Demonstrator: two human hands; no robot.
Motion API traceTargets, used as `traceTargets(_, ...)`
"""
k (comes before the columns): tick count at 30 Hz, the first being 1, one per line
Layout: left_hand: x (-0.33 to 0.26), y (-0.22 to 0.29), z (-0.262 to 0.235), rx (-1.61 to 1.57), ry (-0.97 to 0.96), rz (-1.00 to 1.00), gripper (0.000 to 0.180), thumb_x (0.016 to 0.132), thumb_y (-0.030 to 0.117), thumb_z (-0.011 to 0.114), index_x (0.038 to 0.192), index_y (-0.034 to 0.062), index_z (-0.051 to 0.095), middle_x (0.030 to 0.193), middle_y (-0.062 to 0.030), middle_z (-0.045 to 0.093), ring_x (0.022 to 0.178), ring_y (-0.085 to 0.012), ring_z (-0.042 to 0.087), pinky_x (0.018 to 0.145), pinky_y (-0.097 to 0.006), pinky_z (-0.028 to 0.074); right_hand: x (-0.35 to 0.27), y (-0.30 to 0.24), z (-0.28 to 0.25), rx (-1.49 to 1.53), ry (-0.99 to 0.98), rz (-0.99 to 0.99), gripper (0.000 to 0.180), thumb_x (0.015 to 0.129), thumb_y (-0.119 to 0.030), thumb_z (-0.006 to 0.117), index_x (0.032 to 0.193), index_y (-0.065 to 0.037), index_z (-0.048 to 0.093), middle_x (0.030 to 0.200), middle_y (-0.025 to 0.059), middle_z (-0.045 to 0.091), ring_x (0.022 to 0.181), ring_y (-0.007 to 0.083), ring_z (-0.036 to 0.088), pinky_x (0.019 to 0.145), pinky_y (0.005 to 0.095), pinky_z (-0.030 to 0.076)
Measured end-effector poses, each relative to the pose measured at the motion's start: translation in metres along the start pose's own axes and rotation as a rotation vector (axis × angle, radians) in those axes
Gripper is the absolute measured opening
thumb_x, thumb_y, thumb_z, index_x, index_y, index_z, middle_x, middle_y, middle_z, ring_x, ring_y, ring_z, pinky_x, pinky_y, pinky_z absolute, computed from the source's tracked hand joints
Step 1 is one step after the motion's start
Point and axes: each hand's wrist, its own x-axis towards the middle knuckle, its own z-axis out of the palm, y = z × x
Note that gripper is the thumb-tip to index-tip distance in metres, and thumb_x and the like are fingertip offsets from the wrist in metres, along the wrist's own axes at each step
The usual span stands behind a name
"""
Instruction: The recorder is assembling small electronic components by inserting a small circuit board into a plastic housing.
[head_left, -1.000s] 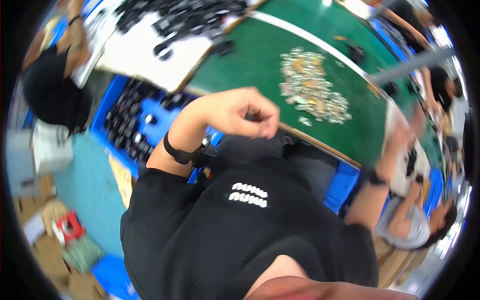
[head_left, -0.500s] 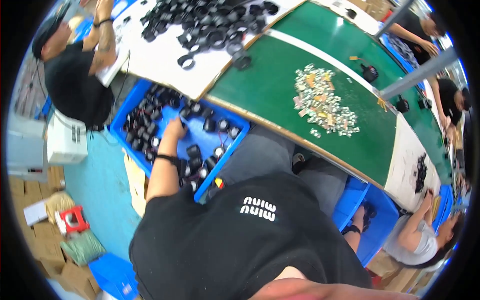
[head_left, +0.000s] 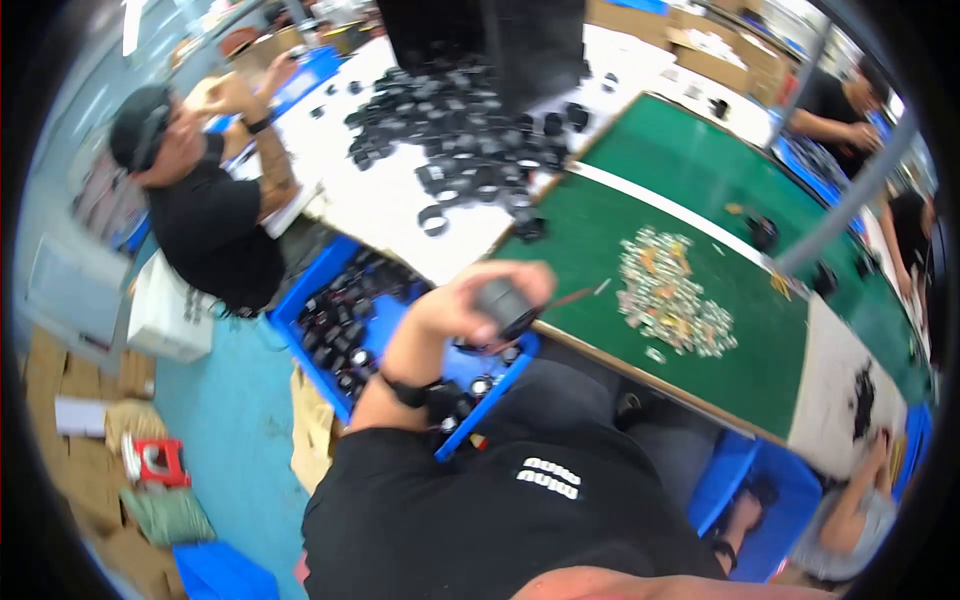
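Green-topped workbench with a wooden edge [head_left: 765, 378] spans the middle of the room; all places taken from it. Left hand [head_left: 452, 308], blurred, at the bench's near left corner: thumb and fingers curled round a dark grey cylindrical part [head_left: 503, 305], thin reddish-brown wires [head_left: 568, 298] trailing from it toward the bench top. Gripped by the body, probably because that gives most to hold and leaves the wires free. Whether over the bench or just off its edge, cannot tell. Right hand [head_left: 743, 513] lowered into a deep blue plastic bin [head_left: 795, 500] by the bench's near right edge, beside small dark parts [head_left: 765, 490]; fingers hidden, cannot tell if pinching any.

Broad blue plastic crate [head_left: 480, 412] by the bench's near left corner, many black cylindrical parts [head_left: 335, 330] inside. Crate and bin likely placed so each arm has 1 within reach.

Mid-bench: loose heap of small silvery and yellow pieces [head_left: 670, 295], perhaps kept off the edges against spilling. Beyond the bench's left end, white tabletop [head_left: 370, 205] with piled black plastic rings [head_left: 435, 130]. Farther left, 1 co-worker in a black cap [head_left: 205, 210]; teal floor [head_left: 240, 430], brown cardboard boxes [head_left: 60, 480].
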Motion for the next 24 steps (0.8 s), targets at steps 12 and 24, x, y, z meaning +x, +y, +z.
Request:
traceTargets(12,0.215,-0.127,0.043,-0.312,0.314,-0.049,0.043,0.096,0.003,0.064,0.137,0.0141,0.054,0.108,-0.0068,0.056,0.096,-0.0208,0.06,0.075,-0.043,0.062,0.17,-0.104,-0.347,1.87,0.19,0.135,0.053,0.095,0.0,0.061,0.146,-0.001,0.048,0.14,0.0147,0.056,0.117,0.0283,0.061,0.087,0.0384,0.055)
traceTargets(24,0.232,-0.196,0.032,0.656,0.557,0.351,0.067,0.076,0.003,0.078,0.139,0.0013,0.055,0.126,-0.0171,0.045,0.121,-0.0355,0.052,0.104,-0.047,0.052,0.274,-0.385,-0.459,2.098,-0.211,-0.384,0.04,0.102,-0.004,0.063,0.137,0.007,0.049,0.12,0.0119,0.064,0.105,0.0178,0.068,0.089,0.0311,0.059)
